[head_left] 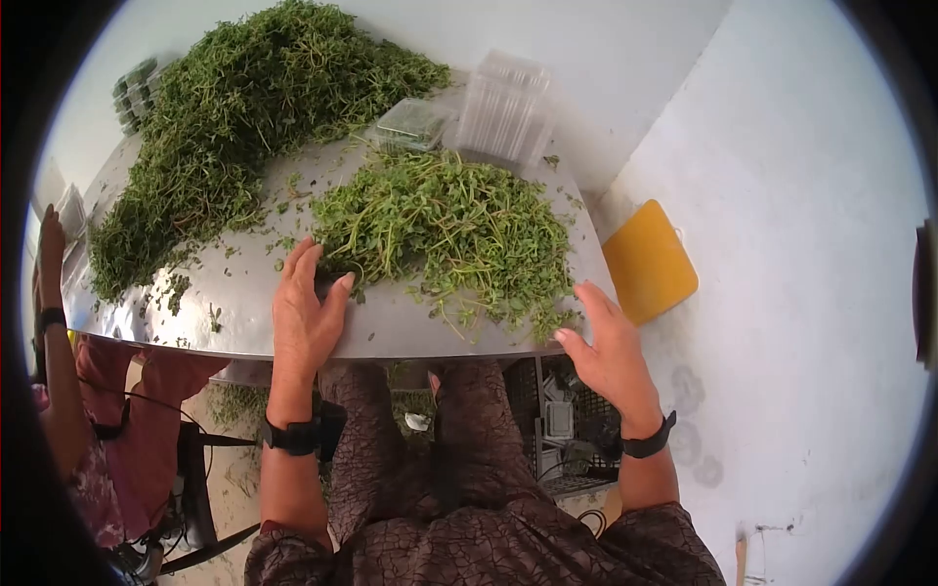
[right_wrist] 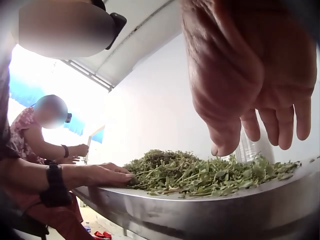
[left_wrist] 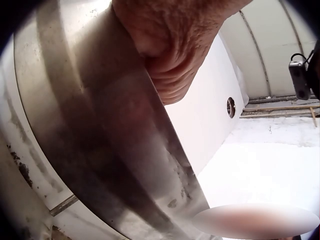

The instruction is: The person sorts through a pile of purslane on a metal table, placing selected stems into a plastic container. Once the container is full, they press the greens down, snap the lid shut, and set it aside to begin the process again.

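Note:
A loose heap of green leafy stems (head_left: 449,230) lies near the front edge of a shiny metal table (head_left: 386,337). At the heap's left end is my left hand (head_left: 305,311), fingers extended and thumb apart, low over the tabletop. My right hand (head_left: 614,356) is at the right end, its fingertips right at the outer stems and its thumb spread. In the right wrist view the right hand (right_wrist: 260,75) hangs palm-down above the greens (right_wrist: 215,175) with straight fingers. The left wrist view shows part of the left hand (left_wrist: 170,55) against the table's rim.
A larger mound of the same greens (head_left: 244,107) covers the table's back left. Clear plastic containers (head_left: 503,107) stand stacked behind the heap, beside a lidded box (head_left: 410,124) with greens inside. Another person (head_left: 98,420) sits at the left. A yellow board (head_left: 652,262) leans by the wall.

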The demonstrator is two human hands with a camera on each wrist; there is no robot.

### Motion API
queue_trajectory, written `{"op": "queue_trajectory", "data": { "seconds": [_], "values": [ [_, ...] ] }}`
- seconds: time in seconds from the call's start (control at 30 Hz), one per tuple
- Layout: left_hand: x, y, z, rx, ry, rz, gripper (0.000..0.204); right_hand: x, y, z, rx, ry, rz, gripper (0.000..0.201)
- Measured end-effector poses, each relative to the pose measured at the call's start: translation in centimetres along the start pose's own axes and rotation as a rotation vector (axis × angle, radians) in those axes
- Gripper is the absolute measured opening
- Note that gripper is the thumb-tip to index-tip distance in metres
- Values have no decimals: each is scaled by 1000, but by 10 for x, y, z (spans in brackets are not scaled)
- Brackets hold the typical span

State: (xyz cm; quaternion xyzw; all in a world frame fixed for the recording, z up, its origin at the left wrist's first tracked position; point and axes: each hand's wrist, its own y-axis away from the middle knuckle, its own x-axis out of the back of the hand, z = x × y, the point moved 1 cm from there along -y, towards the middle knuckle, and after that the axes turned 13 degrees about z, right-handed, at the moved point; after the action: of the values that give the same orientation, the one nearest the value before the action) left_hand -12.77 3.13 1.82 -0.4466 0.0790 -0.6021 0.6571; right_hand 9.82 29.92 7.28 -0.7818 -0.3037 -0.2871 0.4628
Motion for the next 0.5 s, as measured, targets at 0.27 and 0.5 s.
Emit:
{"op": "queue_trajectory", "data": {
  "seconds": [0.27, 0.5],
  "values": [
    [1, 0, -1, -26, -16, -17, 46, -25, -7, -3, -69, 150, -5, 66],
    [2, 0, 2, -20, -23, -29, 45, -52, -6, -2, -148, 135, 13, 86]
  ]
}}
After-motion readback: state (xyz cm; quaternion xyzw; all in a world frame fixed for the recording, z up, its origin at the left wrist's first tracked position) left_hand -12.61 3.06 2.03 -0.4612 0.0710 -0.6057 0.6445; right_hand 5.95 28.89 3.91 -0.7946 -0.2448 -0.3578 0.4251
